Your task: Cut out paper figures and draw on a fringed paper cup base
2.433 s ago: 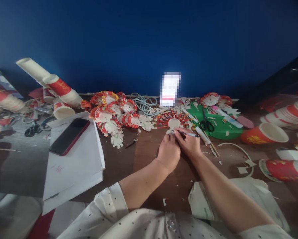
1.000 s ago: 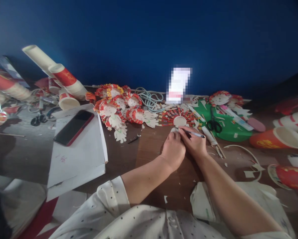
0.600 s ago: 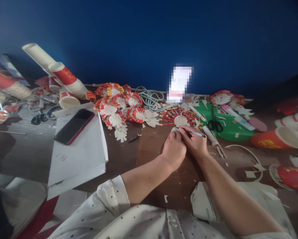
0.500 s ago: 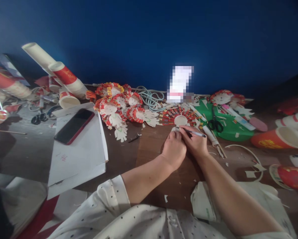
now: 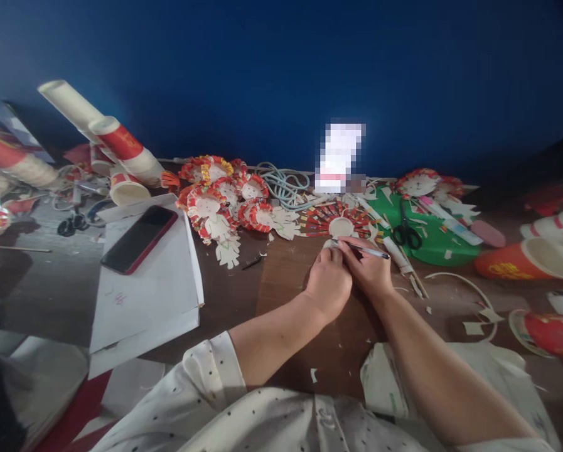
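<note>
My right hand [image 5: 369,269] is closed around a pen [image 5: 374,253], its tip end down among the fingers. Close against it, my left hand [image 5: 329,281] has curled fingers pressed on a small white paper piece [image 5: 331,243], which the hands mostly cover. Just beyond my fingertips lies a paper cup cut into fanned red strips [image 5: 341,227], its round white base facing up. Left of that sit several finished red-and-white paper figures [image 5: 255,215] with drawn faces and white paper hand shapes.
Scissors [image 5: 407,233] rest on green paper [image 5: 432,254] at the right, near an orange paper cup [image 5: 511,262]. To the left, a phone [image 5: 140,240] lies on white sheets [image 5: 154,304]. Stacked cups [image 5: 125,147] lean behind. A lit, blurred screen [image 5: 340,157] stands at the wall.
Both hands stay in nearly the same place, with the pen still held in the right one. The view has shifted very slightly. At the far left, another person's hand has moved a little.
</note>
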`<action>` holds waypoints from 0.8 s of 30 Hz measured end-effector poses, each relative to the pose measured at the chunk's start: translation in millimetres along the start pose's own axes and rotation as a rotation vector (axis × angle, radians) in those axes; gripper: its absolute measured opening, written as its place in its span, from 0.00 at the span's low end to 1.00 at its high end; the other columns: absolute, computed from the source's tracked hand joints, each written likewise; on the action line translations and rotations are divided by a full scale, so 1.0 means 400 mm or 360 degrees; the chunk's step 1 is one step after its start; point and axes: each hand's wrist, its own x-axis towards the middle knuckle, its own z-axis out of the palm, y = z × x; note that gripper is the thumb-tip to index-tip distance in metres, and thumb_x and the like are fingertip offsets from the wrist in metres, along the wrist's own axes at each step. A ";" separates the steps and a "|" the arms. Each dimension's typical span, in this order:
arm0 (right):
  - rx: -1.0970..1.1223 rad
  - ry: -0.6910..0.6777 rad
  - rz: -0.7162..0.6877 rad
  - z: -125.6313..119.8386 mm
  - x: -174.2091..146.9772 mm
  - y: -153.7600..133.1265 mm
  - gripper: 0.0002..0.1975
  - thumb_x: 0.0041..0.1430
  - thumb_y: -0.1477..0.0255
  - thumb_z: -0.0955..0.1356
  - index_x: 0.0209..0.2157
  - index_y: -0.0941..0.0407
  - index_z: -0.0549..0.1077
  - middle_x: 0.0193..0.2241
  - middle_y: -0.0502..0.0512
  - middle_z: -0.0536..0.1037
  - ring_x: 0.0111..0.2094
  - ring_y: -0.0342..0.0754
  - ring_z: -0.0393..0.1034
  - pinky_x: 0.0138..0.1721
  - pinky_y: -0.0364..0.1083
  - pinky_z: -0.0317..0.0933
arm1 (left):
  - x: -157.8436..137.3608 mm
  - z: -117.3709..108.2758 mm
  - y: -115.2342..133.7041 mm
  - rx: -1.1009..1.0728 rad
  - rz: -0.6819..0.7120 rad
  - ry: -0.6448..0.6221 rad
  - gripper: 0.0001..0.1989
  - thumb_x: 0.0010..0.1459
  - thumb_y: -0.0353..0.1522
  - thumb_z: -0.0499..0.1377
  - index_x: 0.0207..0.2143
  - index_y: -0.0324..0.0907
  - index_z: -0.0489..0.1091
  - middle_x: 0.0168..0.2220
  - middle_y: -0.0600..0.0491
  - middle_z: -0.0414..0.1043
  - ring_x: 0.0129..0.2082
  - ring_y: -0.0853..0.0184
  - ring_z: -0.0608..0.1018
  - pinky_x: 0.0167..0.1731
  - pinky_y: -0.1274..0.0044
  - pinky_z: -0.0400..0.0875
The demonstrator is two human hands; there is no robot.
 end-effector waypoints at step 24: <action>0.0064 -0.0035 0.0052 -0.002 -0.001 0.007 0.13 0.64 0.63 0.66 0.40 0.55 0.80 0.38 0.58 0.83 0.41 0.52 0.77 0.46 0.51 0.69 | -0.010 0.011 0.016 0.0039 -0.0071 0.0118 0.25 0.64 0.30 0.50 0.61 0.25 0.63 0.51 0.35 0.71 0.50 0.56 0.73 0.53 0.66 0.67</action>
